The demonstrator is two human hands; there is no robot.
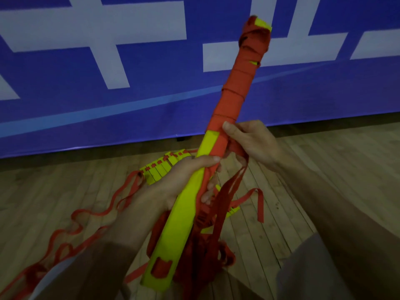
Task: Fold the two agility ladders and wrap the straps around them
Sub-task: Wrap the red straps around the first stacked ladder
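Note:
A folded agility ladder [179, 226], a stack of yellow rungs, points up and away from me. Its upper half is wound in red strap [240, 76]. My left hand [173, 187] grips the stack around its middle, thumb on top. My right hand [251, 141] pinches the red strap against the bundle's right side, just below the wound part. Loose red strap [223, 204] hangs down from that hand. The second ladder [164, 165] lies on the floor behind my left hand, its yellow rungs gathered side by side, partly hidden.
Red strap loops [91, 215] trail across the wooden floor [324, 161] to the lower left. A blue banner with white shapes [108, 61] stands along the far edge of the floor. My clothing shows at the bottom corners.

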